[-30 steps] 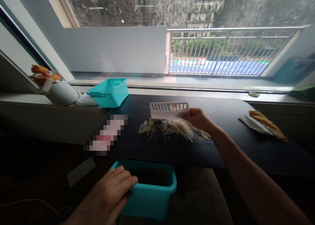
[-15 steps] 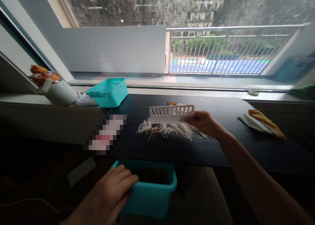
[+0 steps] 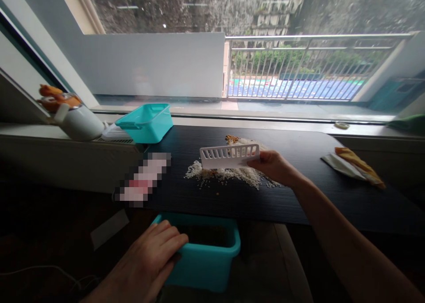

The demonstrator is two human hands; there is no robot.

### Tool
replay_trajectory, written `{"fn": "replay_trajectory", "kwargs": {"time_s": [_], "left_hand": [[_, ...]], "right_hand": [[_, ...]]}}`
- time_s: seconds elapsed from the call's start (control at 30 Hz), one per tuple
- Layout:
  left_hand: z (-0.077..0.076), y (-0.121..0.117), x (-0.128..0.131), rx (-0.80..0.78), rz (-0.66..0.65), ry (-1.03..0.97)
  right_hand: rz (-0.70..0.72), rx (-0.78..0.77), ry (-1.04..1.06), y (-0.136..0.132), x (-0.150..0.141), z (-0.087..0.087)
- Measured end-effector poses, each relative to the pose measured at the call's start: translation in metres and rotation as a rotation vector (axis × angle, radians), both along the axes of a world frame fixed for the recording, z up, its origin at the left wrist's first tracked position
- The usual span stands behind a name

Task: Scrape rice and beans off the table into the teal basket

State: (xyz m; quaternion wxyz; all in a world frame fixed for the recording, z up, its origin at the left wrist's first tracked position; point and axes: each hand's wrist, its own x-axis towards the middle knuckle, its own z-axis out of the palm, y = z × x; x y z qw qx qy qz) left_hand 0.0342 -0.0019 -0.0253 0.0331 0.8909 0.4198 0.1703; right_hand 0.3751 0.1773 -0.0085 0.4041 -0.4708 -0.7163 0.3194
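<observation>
My right hand (image 3: 274, 166) is closed on the right end of a white slotted plastic strip (image 3: 229, 157), its slots along the upper edge. The strip stands tilted over a spread of white rice (image 3: 245, 177) on the dark table and hides part of it. A small heap of orange-brown kernels (image 3: 231, 139) lies behind the strip, and one loose kernel (image 3: 217, 193) rests in front of the rice. My left hand (image 3: 149, 254) grips the near left rim of a teal bin (image 3: 202, 267) just below the table's front edge. The bin's contents are too dark to make out.
A second teal bin (image 3: 148, 125) stands at the table's back left corner, near a grey-white pot (image 3: 81, 124) on the sill. A yellow and white packet (image 3: 355, 166) lies on the right side. A blurred-out pinkish item (image 3: 146, 179) sits at the left edge.
The slotted strip has shifted slightly left and down with my right hand. A loose kernel now shows in front of the rice. My left hand stays on the bin's rim.
</observation>
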Motion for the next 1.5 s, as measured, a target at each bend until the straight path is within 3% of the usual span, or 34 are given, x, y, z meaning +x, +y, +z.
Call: {"fn": "replay_trajectory", "kwargs": {"time_s": [0.1, 0.23, 0.33, 0.63, 0.93, 1.23, 1.5], "left_hand": [[0.005, 0.001, 0.005, -0.024, -0.006, -0.022], [0.013, 0.002, 0.011, -0.043, -0.024, -0.035], [0.016, 0.003, 0.015, -0.081, -0.033, -0.043], [0.014, 0.000, 0.017, -0.125, -0.058, -0.082], [0.012, -0.001, 0.016, -0.128, -0.052, -0.108], [0.011, 0.000, 0.017, -0.106, -0.053, -0.098], [0.014, 0.001, 0.018, -0.122, -0.046, -0.095]], "right_hand": [[0.017, -0.039, 0.033, -0.022, 0.010, 0.003], [-0.121, -0.036, 0.062, -0.057, 0.018, 0.011], [-0.140, -0.037, 0.121, -0.083, 0.023, 0.013], [-0.178, -0.114, 0.153, -0.131, 0.026, 0.001], [-0.373, 0.030, 0.077, -0.123, 0.017, -0.001], [-0.309, 0.088, -0.029, -0.110, 0.003, -0.012], [-0.261, 0.030, 0.017, -0.117, 0.009, -0.003]]}}
